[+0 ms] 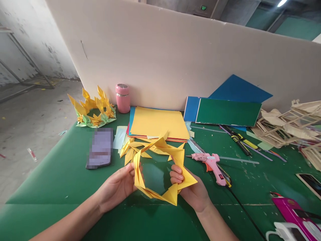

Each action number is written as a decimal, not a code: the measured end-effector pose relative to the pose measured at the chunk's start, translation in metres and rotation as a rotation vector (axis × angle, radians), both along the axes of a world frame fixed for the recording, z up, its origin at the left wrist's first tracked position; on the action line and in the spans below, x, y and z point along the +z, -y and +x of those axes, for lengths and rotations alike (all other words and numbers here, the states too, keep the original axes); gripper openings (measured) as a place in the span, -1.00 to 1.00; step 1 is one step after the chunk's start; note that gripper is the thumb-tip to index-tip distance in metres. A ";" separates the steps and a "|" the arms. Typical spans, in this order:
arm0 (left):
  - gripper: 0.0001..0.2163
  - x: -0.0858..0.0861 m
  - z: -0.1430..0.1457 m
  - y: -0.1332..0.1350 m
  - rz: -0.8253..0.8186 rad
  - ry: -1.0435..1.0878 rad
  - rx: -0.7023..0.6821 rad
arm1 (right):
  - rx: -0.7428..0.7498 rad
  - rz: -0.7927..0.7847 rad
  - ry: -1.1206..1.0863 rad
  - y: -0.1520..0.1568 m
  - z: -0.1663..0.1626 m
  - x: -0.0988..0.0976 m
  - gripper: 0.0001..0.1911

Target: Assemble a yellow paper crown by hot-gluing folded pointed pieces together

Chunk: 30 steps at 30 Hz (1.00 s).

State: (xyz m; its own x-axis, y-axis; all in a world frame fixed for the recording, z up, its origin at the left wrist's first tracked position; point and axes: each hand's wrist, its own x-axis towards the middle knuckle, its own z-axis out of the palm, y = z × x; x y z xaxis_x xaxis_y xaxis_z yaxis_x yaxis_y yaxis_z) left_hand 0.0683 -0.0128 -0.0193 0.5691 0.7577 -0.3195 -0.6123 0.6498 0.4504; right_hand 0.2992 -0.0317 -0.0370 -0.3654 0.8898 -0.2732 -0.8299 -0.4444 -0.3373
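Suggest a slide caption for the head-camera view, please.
Left hand and right hand hold a yellow folded-paper ring over a green table, beside a pink glue gun.

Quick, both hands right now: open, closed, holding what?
Left hand: closed on the left side of the yellow paper ring.
Right hand: closed on the ring's right side.

no words or numbers clear enough to read, tiny label on pink glue gun [210, 162] too small, green sign [203, 7] up high too blurry
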 end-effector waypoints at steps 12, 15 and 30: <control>-0.82 -0.003 -0.008 -0.003 0.045 -0.216 0.047 | -0.011 0.160 0.280 0.006 0.007 0.001 -0.38; -0.72 -0.004 -0.011 -0.005 0.107 -0.216 0.066 | 0.015 0.242 0.386 0.006 0.010 0.002 -0.34; -0.44 -0.018 -0.017 -0.007 0.913 -0.958 0.069 | 0.089 0.267 0.897 0.000 0.027 0.011 -0.47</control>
State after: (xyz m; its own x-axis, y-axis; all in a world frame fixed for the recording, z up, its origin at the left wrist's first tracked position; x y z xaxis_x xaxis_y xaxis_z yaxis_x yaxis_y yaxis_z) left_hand 0.0510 -0.0060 -0.0372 0.3577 0.9315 0.0659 0.1714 -0.1348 0.9759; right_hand 0.3261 -0.0315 -0.0256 -0.1873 0.9425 -0.2769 -0.1772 -0.3097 -0.9342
